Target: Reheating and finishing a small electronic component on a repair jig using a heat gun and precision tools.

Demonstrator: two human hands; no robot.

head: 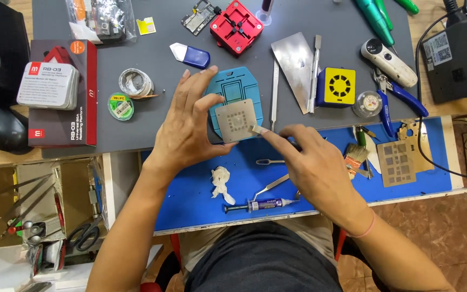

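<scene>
1. Two hands are seen at work: the left hand (190,121) is pinched on a square metal stencil (235,120), held over a blue plate (237,86).
2. The right hand (313,157) is closed on a small flat scraper (259,130), whose tip is laid at the stencil's lower right edge.
3. Judged midway: spreading appears under way; the syringe (260,204) is set aside.
4. Open room is left on the blue mat (190,200); tools are crowded to the right on the tabletop (136,135).

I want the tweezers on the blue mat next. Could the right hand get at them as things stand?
Probably not straight away: the right hand is shut on a flat metal blade. The tweezers lie uncovered just below it, beside the syringe.
</scene>
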